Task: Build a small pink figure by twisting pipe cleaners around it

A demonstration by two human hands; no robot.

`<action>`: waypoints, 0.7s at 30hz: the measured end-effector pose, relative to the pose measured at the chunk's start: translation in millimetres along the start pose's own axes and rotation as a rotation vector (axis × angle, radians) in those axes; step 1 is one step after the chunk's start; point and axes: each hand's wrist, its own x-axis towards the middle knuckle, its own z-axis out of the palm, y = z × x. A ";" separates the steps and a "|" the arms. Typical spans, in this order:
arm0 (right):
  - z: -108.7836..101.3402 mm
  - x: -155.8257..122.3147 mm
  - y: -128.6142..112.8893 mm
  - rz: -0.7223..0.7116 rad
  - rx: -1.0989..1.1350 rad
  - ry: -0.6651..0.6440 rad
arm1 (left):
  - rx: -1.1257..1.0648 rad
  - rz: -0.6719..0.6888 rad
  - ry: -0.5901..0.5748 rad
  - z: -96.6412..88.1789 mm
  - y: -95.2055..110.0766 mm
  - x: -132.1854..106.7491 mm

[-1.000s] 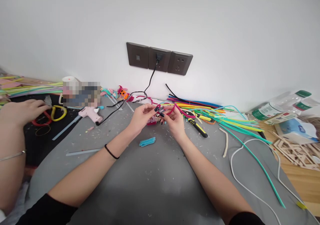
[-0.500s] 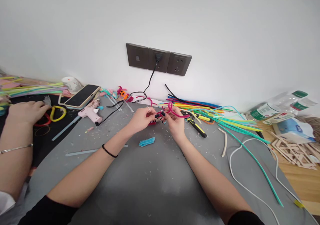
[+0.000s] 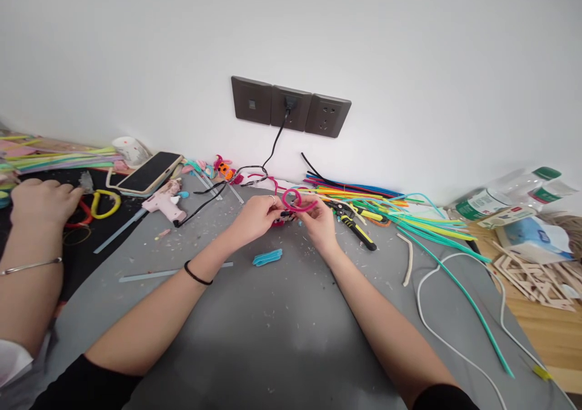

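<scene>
A magenta pipe cleaner [image 3: 285, 200], curled into a loop, is pinched between my two hands above the grey mat. My left hand [image 3: 259, 219] has its fingertips closed on its left side. From the right, my right hand [image 3: 322, 227] is also closed on it, thumb and fingers pressed together. A small dark red piece lies under the fingertips, mostly hidden. Just below my hands is a folded light blue pipe cleaner bundle [image 3: 267, 258]. Yellow-and-black pliers [image 3: 357, 231] lie right of my right hand.
A pink glue gun [image 3: 164, 205], a phone [image 3: 150, 173] and a paper cup [image 3: 131, 150] are at left, near another person's hand [image 3: 43, 204] and yellow-handled scissors [image 3: 105, 205]. Colourful pipe cleaners [image 3: 436, 231] lie along the wall. Bottles [image 3: 486, 202] and wooden pieces [image 3: 527, 276] stand right.
The magenta pipe cleaner's free end has swung left and now forms a rounder loop over my fingertips. My hands stay nearly in place. The other person's fingers have drawn in slightly.
</scene>
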 end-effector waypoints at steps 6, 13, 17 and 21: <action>-4.5 2.9 1.1 0.045 -0.022 0.013 | -0.120 -0.025 0.033 0.4 4.2 -0.9; -3.9 4.6 5.3 0.129 0.175 0.030 | -0.583 -0.165 0.050 5.5 0.3 2.7; -3.6 4.8 4.5 0.140 0.227 0.041 | -0.671 -0.242 0.013 5.2 -3.0 4.7; -3.5 5.9 3.9 0.136 0.215 0.038 | -0.676 -0.241 0.037 4.6 -2.4 4.9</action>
